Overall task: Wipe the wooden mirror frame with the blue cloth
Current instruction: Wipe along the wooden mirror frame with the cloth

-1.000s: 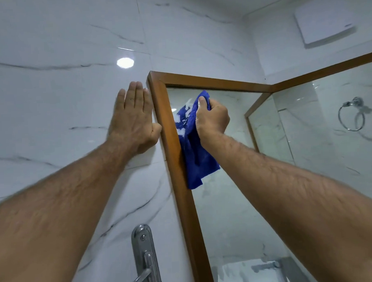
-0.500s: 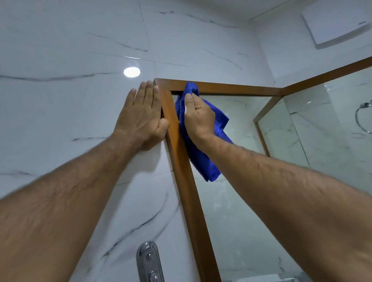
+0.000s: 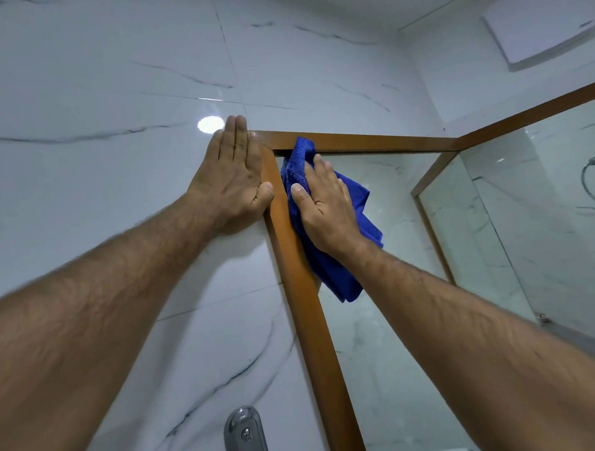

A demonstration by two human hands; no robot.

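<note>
Blue cloth (image 3: 338, 257) pressed at the wooden mirror frame's (image 3: 306, 313) top-left corner.
Right hand (image 3: 326, 207) flattens it inside the frame; left hand (image 3: 232, 180) lies open on the marble wall (image 3: 101, 206) outside, thumb touching wood.

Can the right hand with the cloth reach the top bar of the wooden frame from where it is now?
Probably yes. The right hand presses the blue cloth just under the top bar of the wooden frame; the cloth's upper tip already touches it. Nothing lies between. The left hand rests flat on the wall beside the corner.
</note>
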